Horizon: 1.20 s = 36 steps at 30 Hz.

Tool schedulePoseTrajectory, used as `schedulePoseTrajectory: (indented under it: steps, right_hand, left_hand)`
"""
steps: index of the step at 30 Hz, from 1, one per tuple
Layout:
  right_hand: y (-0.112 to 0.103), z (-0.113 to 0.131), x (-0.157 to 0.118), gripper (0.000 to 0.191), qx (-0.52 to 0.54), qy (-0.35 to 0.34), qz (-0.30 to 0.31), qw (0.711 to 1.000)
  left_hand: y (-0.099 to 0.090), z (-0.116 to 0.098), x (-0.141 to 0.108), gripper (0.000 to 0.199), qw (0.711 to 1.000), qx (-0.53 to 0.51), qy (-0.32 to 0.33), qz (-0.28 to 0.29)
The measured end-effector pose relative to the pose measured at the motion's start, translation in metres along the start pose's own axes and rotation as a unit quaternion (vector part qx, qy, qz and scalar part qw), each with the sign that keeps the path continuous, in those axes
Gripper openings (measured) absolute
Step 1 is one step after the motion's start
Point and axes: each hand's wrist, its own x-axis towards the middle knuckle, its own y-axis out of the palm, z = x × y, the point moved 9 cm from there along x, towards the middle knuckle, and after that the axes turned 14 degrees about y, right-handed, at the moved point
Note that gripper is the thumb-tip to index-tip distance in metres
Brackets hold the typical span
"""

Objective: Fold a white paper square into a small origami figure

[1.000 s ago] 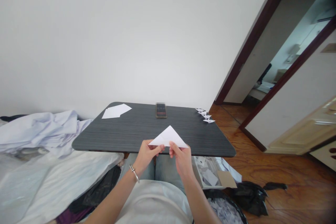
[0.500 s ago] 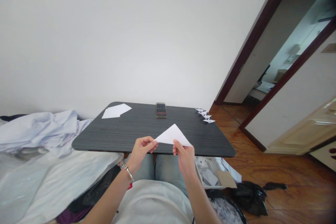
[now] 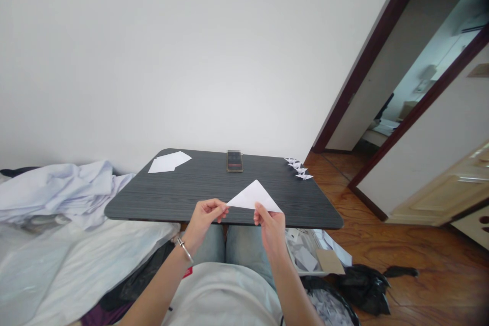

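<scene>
A white sheet of paper folded into a triangle [image 3: 253, 195] is held over the front part of the dark table [image 3: 183, 188], its peak pointing away from me. My left hand [image 3: 211, 211] pinches the left corner between thumb and fingers. Along the lower edge, right of the middle, my right hand [image 3: 270, 221] grips the paper with its thumb on top; its other fingers are partly hidden. White sheets [image 3: 168, 162] lie at the table's back left. Several small folded paper figures [image 3: 300, 168] stand in a row near the right edge.
A phone [image 3: 234, 161] lies at the table's back, close to the white wall. White cloth [image 3: 69, 188] is heaped on the left. Below the table's right side are a bin of papers [image 3: 305, 254], a cardboard piece [image 3: 330, 261] and a black bag [image 3: 364, 285] on the wooden floor.
The folded paper and my right hand have shifted slightly to the right. My left hand keeps its pinch on the left corner, almost in the same place.
</scene>
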Motion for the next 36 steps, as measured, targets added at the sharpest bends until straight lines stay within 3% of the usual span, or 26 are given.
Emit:
schedulePoseTrajectory:
  steps: [9,14,20,24,29,36]
  right_hand:
    - [-0.003,0.003,0.001,0.019,-0.01,-0.014,-0.008,1.0]
    - [0.001,-0.001,-0.001,0.019,-0.026,-0.002,0.002,1.0]
    - [0.018,-0.009,-0.006,0.019,-0.117,0.016,0.052,0.992]
    - [0.026,-0.016,-0.007,0.019,-0.147,0.034,0.075,0.986]
    - [0.024,-0.019,-0.005,0.024,-0.151,0.03,0.078,0.985]
    - [0.012,-0.004,0.003,0.025,-0.125,-0.011,0.064,0.99]
  left_hand:
    - [-0.01,0.006,0.0,0.022,1.0,0.01,-0.015,-0.014]
    - [-0.01,-0.004,0.002,0.024,1.0,0.0,-0.003,-0.023]
    - [0.019,-0.009,0.001,0.022,0.992,0.071,-0.005,0.108]
    - [0.03,-0.002,0.0,0.028,0.985,0.086,-0.005,0.149]
    - [0.029,0.0,-0.001,0.029,0.987,0.085,0.004,0.138]
    - [0.018,0.001,0.0,0.03,0.989,0.112,-0.002,0.093]
